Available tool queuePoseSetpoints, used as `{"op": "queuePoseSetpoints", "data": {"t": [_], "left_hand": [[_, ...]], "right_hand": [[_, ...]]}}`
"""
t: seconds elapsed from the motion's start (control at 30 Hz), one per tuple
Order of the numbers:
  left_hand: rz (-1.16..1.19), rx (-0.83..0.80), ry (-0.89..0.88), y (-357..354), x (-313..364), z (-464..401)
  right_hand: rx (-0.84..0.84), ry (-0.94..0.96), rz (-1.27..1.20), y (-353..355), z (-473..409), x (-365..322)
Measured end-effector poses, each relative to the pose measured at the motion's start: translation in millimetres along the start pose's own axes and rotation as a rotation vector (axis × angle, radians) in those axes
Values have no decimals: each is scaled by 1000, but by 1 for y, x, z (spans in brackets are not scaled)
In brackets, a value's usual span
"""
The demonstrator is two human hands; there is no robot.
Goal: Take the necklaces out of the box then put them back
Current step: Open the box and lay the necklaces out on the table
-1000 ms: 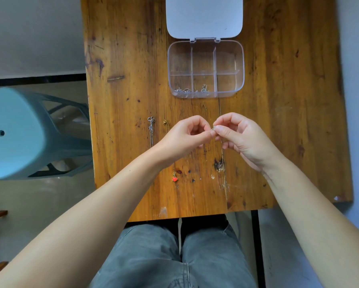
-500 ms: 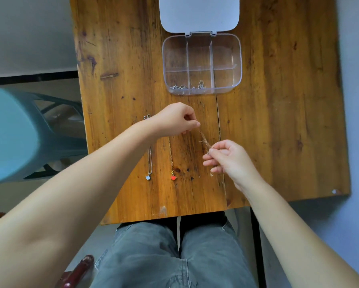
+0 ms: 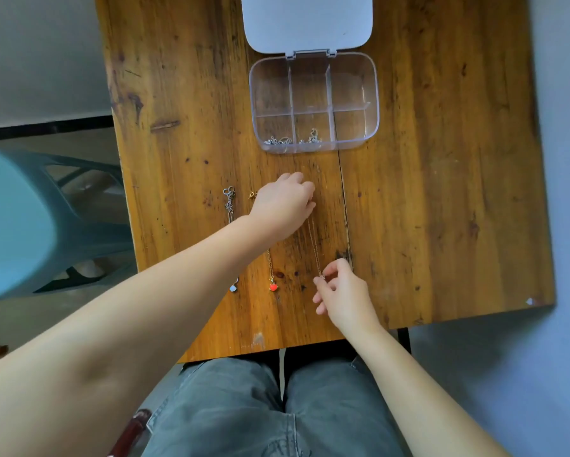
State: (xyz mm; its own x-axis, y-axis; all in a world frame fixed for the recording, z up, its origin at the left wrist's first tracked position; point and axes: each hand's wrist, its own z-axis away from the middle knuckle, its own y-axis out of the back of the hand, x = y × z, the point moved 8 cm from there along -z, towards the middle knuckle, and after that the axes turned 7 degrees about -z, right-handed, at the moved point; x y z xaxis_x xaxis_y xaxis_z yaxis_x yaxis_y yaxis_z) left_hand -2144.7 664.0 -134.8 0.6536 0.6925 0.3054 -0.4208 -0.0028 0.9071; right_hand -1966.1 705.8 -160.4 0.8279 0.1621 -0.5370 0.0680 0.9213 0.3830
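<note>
A clear plastic box (image 3: 374,103) with several compartments stands open at the far middle of the wooden table (image 3: 441,192); small silver jewellery (image 3: 311,138) lies in its near compartments. A thin gold necklace (image 3: 315,245) is stretched straight between my hands. My left hand (image 3: 282,202) pinches its far end and my right hand (image 3: 341,293) pinches its near end. To the left lie a gold necklace with a red heart pendant (image 3: 272,286) and a silver necklace (image 3: 229,201), both partly hidden by my left arm.
The box's white lid (image 3: 310,21) lies flat behind it. A light blue plastic stool (image 3: 20,222) stands left of the table. My legs in grey trousers (image 3: 260,407) are under the near edge. The table's right edge drops off beyond (image 3: 547,225).
My hands were together pinching the gold necklace. They have drawn apart, the left staying far and the right coming toward me, stretching the chain out low over the table.
</note>
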Motion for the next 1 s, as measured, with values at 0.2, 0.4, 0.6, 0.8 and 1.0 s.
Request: {"op": "queuePoseSetpoints", "data": {"t": [0.2, 0.4, 0.6, 0.8, 1.0], "left_hand": [[-9, 133, -71, 26, -7, 10], [166, 362, 200, 68, -68, 17], [313, 354, 235, 63, -85, 7], [351, 344, 253, 62, -90, 4], [356, 334, 263, 67, -88, 6]], "right_hand": [[-84, 66, 230, 24, -6, -40], [86, 590, 257, 60, -47, -203], [-153, 680, 852, -14, -103, -249], [-319, 585, 943, -23, -116, -242], [-396, 640, 885, -14, -108, -248]]}}
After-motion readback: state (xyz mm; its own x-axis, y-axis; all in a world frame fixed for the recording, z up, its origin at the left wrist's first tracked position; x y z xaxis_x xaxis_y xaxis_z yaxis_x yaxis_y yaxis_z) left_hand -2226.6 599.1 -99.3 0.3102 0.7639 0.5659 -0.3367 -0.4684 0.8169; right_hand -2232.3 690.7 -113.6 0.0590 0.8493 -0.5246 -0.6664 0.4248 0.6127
